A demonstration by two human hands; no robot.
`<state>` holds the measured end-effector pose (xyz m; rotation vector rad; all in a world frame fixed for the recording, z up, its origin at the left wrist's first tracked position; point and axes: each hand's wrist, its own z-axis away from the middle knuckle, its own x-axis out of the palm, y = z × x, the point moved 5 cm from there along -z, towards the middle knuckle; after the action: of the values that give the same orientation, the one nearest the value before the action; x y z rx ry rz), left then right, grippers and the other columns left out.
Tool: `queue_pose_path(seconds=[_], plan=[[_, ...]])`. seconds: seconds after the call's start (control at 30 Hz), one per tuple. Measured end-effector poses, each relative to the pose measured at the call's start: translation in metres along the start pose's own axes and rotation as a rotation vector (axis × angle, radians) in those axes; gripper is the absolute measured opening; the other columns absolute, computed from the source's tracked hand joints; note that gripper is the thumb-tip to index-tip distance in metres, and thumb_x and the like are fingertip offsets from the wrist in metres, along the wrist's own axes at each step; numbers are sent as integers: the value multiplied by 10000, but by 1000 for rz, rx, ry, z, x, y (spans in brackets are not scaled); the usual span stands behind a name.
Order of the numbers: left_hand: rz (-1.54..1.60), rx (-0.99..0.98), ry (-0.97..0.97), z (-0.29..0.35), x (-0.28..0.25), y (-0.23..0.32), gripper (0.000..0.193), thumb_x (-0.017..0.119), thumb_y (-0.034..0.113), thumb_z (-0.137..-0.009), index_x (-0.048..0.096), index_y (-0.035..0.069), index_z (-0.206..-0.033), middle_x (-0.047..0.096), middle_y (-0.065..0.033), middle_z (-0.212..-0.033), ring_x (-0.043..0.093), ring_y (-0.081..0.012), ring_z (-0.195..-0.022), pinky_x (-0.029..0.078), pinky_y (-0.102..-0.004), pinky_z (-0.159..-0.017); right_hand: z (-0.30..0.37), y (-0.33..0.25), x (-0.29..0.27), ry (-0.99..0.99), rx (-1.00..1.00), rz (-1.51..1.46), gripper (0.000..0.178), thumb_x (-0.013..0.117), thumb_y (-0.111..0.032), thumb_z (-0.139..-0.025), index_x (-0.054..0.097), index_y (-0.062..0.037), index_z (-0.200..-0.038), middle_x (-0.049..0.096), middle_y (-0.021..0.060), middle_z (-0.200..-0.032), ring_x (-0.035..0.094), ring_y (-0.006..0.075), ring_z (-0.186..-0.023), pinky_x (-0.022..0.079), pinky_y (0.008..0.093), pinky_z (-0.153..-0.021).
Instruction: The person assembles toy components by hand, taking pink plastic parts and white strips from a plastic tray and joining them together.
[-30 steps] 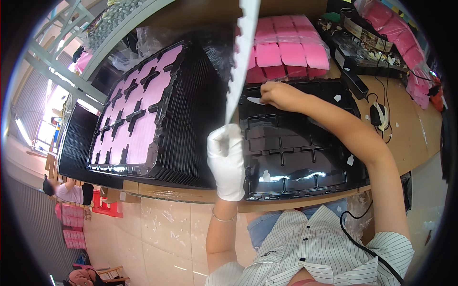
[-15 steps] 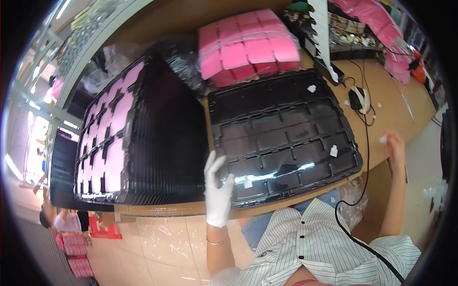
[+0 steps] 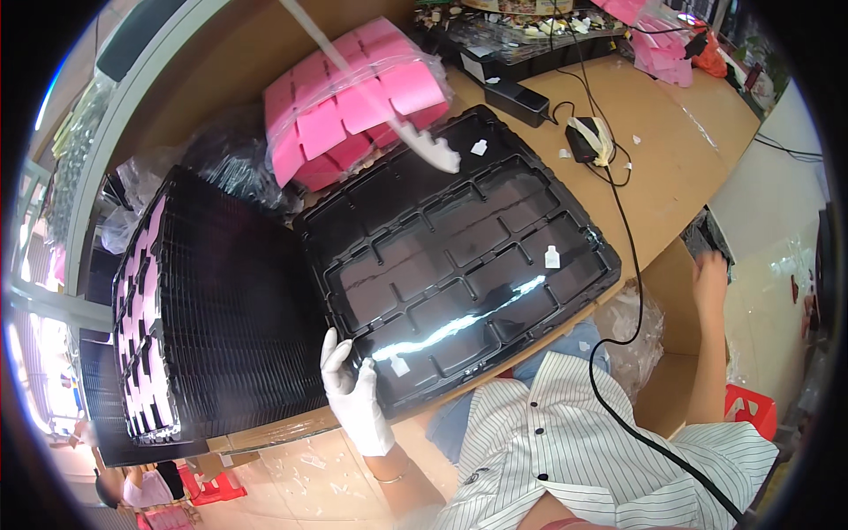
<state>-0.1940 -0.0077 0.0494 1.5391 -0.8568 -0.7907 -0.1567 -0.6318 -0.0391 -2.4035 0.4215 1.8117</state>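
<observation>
A black plastic compartment tray (image 3: 415, 291) lies on the table before me, with small white bottle-shaped pieces on it, such as this white piece (image 3: 552, 257). At the tray's left front edge is my left hand (image 3: 356, 397), in a white glove. Its fingers are apart and rest against the rim, between the tray and a tall stack of black trays (image 3: 238, 309). My bare right hand (image 3: 709, 278) is low at the right, by a dark plastic bag (image 3: 705, 234) at the edge of an open cardboard box (image 3: 664, 389). Its fingertips are hard to make out.
Pink foam blocks in clear wrap (image 3: 358, 97) stand behind the tray. A white notched bar (image 3: 428, 148) juts over its far edge. A black power adapter (image 3: 517, 102) and a black cable (image 3: 623, 212) lie at the right. A red stool (image 3: 751, 411) stands beyond my right arm.
My right hand has dropped from the table's right side down to the box; the white bit at its fingertips no longer shows. My left hand stays at the tray's edge. The view has turned rightward.
</observation>
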Motion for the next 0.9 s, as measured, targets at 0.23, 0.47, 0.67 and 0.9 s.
queue_pose_path(seconds=[0.23,0.47,0.67,0.9], plan=[[-35,-6,-3,-2,-3,-3,412,473,-189,-806,565,6,-1157,376,-143,-1483,526,-155,-1142,460,-245,-925,-53,-273,-158,-135,-798,-1028,152,634,65,-808,627,-7,-942,599,90,-1065,628,225,-949,503,311,-842],[-55,-5,10,-3,2,1,375,490,-177,-805,582,15,-1114,409,-134,-1462,521,-134,-1112,458,-231,-902,-63,-306,-153,-696,-780,-981,239,649,45,-797,567,-16,-1013,505,101,-1079,584,283,-954,488,362,-795],[-77,-2,-6,-1,-1,-4,383,493,-149,-819,575,17,-1154,424,-156,-1472,463,-185,-1245,439,-234,-940,-60,-310,-153,-478,-935,-836,280,647,60,-766,558,-7,-1023,508,126,-1088,540,331,-1054,466,397,-885],[-99,15,-7,-1,1,-1,362,489,-133,-832,573,23,-1148,424,-155,-1475,481,-170,-1203,438,-230,-934,-61,-313,-153,-520,-860,-799,300,655,49,-759,566,1,-1041,529,141,-1078,537,340,-1072,462,401,-897]])
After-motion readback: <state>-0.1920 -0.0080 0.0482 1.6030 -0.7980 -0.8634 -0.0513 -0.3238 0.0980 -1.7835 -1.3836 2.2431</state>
